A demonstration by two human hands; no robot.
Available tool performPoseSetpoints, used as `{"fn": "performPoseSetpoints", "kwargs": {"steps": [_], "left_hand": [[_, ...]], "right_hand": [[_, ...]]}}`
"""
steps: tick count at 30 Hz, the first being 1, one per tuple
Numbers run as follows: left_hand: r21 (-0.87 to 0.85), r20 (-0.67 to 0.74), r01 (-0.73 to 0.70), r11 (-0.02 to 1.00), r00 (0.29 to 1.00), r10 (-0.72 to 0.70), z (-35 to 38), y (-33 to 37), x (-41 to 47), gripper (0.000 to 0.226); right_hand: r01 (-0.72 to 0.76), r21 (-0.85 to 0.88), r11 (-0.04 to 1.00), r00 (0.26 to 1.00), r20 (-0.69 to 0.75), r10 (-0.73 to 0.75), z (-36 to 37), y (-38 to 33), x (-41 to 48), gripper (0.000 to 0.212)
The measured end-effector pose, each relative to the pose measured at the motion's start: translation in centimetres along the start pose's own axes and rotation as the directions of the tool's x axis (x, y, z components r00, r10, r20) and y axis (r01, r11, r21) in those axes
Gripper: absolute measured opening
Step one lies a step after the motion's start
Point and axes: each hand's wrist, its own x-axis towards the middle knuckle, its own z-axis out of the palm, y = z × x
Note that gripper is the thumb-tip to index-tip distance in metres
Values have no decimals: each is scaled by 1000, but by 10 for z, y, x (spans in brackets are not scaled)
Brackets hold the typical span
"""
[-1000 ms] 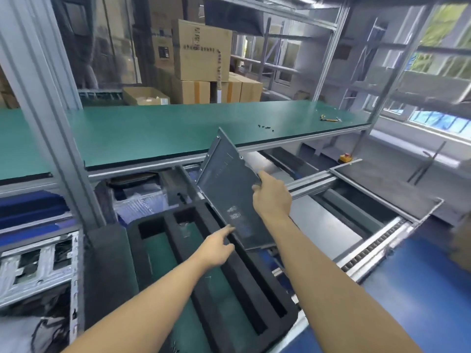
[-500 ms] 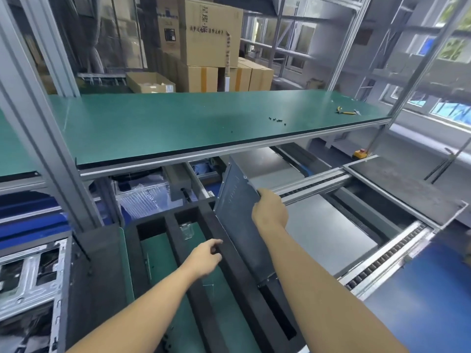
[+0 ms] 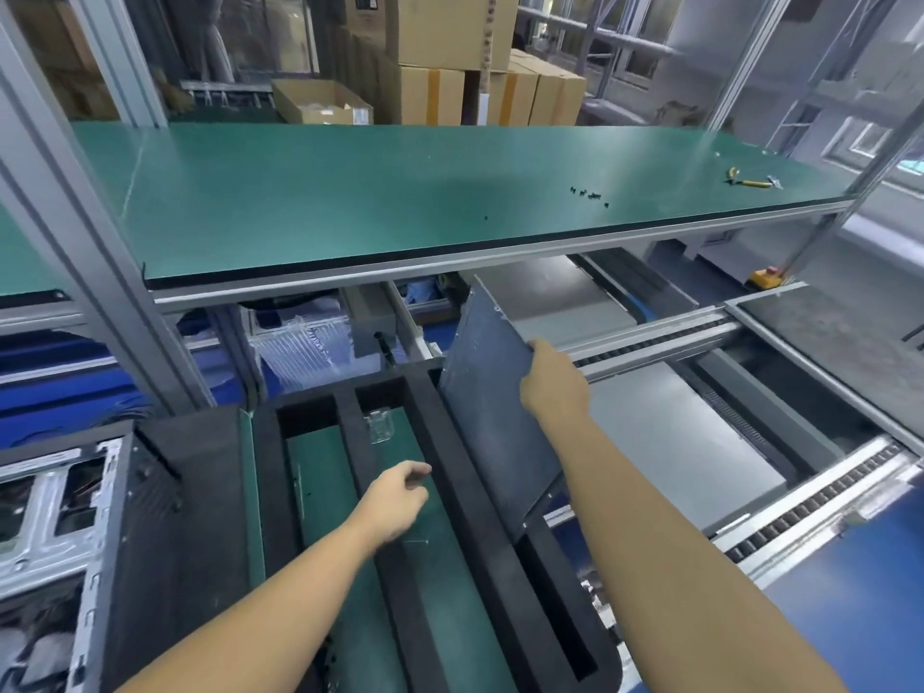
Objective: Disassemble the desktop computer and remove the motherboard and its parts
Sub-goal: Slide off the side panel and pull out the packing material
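A dark grey case side panel [image 3: 492,407] stands on edge, tilted, its lower edge in the right slot of a black foam rack [image 3: 440,492]. My right hand [image 3: 552,382] grips the panel's upper right edge. My left hand [image 3: 397,497] hovers over the rack's middle bar, fingers loosely curled, holding nothing. The opened desktop computer case [image 3: 60,517] sits at the far left, its silver inner frame showing.
A long green workbench [image 3: 380,197] spans above, with several small black screws [image 3: 590,195] and yellow-handled pliers [image 3: 747,181] at its right end. A roller conveyor [image 3: 750,492] runs at the right. Cardboard boxes [image 3: 450,67] stand behind. A small clear piece [image 3: 380,427] lies in the rack.
My right hand has lowered the side panel from a raised tilt into the rack's right slot. My left hand has let go of it and drawn back over the foam.
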Motion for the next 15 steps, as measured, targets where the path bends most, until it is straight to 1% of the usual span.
{"fn": "performPoseSetpoints", "kwargs": {"steps": [4, 6, 8, 10, 12, 13, 14, 15], "left_hand": [[-4, -33, 10, 1000, 999, -10, -10, 2, -2, 37], [3, -41, 16, 1000, 999, -16, -16, 3, -4, 36], [1, -55, 31, 1000, 998, -31, -21, 3, -8, 35], [1, -62, 43, 999, 997, -43, -26, 3, -14, 35], [4, -65, 48, 999, 997, -48, -31, 2, -20, 36], [-1, -76, 48, 999, 996, -48, -34, 2, -24, 36], [-7, -92, 47, 999, 995, -47, -38, 2, -28, 35], [-14, -115, 44, 999, 992, -46, -43, 3, -32, 33]], "right_hand": [[9, 135, 991, 997, -73, 1, -1, 1, 8, 46], [31, 149, 988, 998, -65, -21, -3, 1, 14, 42], [24, 137, 990, 999, -26, -21, -5, 1, 18, 39], [-28, 77, 997, 1000, 12, 27, -6, -2, 18, 34], [-74, -97, 992, 997, 23, 77, -4, -12, 13, 35], [-84, -172, 982, 996, -4, 85, 0, -18, 9, 41], [-83, -198, 977, 996, -38, 77, 4, -25, 4, 48], [-62, -176, 982, 996, -74, 50, 7, -32, -2, 54]]}}
